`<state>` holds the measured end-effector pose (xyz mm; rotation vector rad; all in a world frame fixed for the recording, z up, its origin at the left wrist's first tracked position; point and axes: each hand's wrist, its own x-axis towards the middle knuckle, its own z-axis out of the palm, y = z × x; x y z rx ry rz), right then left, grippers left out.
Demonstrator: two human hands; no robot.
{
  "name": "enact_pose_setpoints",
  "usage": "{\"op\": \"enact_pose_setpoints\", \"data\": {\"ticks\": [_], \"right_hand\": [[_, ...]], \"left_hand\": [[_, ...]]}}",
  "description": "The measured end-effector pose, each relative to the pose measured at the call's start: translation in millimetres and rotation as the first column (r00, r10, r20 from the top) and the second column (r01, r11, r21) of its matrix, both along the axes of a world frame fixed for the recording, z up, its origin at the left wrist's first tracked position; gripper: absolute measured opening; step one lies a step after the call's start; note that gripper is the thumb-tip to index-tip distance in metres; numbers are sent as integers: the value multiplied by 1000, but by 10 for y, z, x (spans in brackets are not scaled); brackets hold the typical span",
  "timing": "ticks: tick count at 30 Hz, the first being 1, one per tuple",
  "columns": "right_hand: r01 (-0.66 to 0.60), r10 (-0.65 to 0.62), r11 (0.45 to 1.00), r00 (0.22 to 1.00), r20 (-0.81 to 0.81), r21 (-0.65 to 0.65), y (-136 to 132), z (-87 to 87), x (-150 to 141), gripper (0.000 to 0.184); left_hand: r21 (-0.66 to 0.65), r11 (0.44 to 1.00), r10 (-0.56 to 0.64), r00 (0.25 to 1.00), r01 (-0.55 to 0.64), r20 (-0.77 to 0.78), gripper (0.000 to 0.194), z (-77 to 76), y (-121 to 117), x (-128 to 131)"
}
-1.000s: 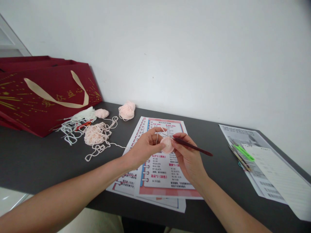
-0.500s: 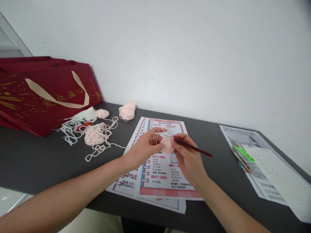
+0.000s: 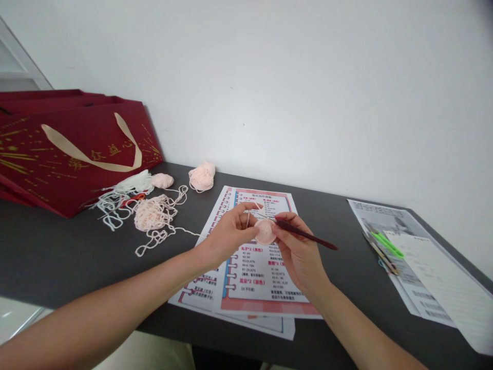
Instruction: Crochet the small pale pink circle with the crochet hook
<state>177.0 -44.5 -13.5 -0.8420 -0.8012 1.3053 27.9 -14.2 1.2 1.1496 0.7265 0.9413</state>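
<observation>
Between my hands is a small round piece of pale pink crochet (image 3: 265, 232), held up over the printed pattern sheets (image 3: 265, 304). My left hand (image 3: 236, 226) pinches its left edge, with a strand of yarn running over the raised index finger. In my right hand (image 3: 296, 246) is a crochet hook (image 3: 306, 234) with a dark red-brown handle; the fingers also touch the right edge of the piece. The hook's thin metal tip lies at the top of the crochet, and whether it is through a stitch I cannot tell. A loose pink yarn tangle (image 3: 150, 213) feeds a strand toward my left hand.
Dark red paper bags (image 3: 77, 149) stand at the back left. Near them lie white yarn (image 3: 134, 182), a small pink ball (image 3: 162, 180) and a larger pink ball (image 3: 202, 176). On the right, a green-handled tool (image 3: 388, 244) rests on papers (image 3: 442, 267). A white wall rises behind.
Almost nothing differs. The hook's tip and the yarn strand at my left index finger have shifted very slightly; both hands keep their hold.
</observation>
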Motion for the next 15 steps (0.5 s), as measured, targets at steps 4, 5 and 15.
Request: {"op": "enact_pose_setpoints", "data": {"ticks": [4,5,15], "right_hand": [[0,0,1000,1000,5,3,5,-1,0,18],[1,-1,1000,1000,6,5,6,0,0,19],[4,-5,1000,999,33,14,5,0,6,18]], "left_hand": [[8,1000,4,1000,-4,-8,46,-6,7,1],[6,1000,6,1000,-6,-11,46,-4,7,-1],[2,999,46,995,-46,-88,45,35,6,-13]]}}
